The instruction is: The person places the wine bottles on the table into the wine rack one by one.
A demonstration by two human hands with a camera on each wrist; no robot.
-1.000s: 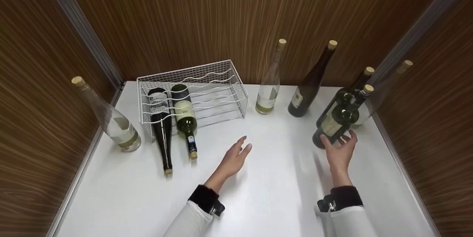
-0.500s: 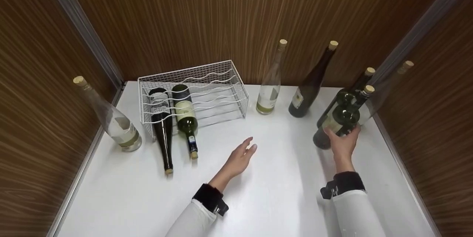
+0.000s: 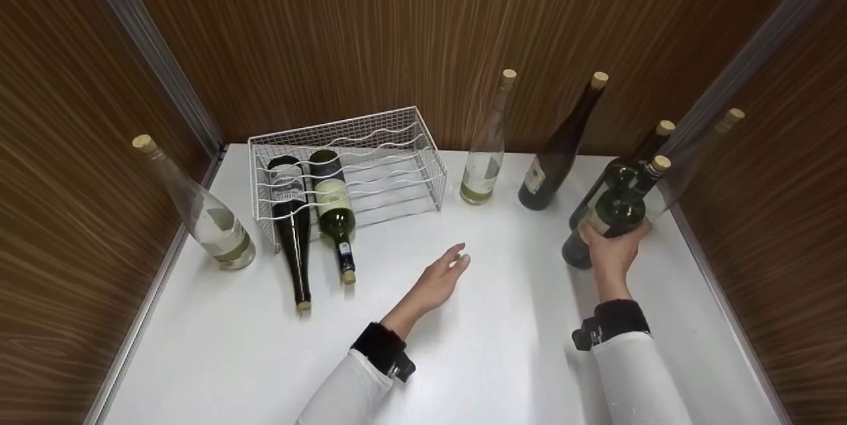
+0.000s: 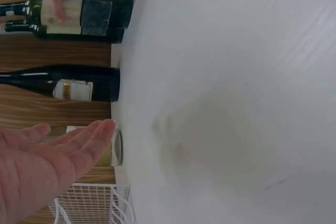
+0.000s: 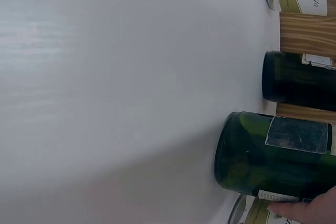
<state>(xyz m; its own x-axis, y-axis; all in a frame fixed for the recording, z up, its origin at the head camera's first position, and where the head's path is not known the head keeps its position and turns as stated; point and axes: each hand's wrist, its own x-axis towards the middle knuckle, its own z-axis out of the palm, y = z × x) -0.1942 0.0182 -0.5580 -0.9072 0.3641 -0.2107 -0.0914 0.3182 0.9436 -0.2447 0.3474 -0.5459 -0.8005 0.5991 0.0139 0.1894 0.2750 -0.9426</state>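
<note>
Our right hand (image 3: 612, 259) has closed round a bottle (image 3: 621, 208)

We grip it: dark green, cream-labelled, corked, upright near the right edge of the table (image 3: 509, 326). Open white room stretches leftward to our left hand (image 3: 437, 283), fingers outstretched.

- Green wine bottle (image 3: 619, 212): smooth, glossy glass, with bright highlights on its shoulder.
- Pale label (image 4: 73, 18) on it: matt paper; the dark label (image 4: 96, 18) nearer the base looks like paper too.
- Cork (image 3: 661, 163) in its neck: dull and pale.
- Dark lying bottle (image 3: 296, 259): glossy glass, a long sheen down the neck.
- Clear bottle (image 3: 483, 163): smooth, see-through glass.
- Wire rack (image 3: 344, 131): thin white metal, apparently coated.
- Surface (image 3: 490, 319): smooth, white, softly reflective.
- Back panel (image 3: 423, 34): streaked woodgrain; solid wood or laminate, unclear.
- Corner strip (image 3: 152, 47): dull grey metal.
- Sleeve (image 3: 349, 386): matt white cloth.
</note>
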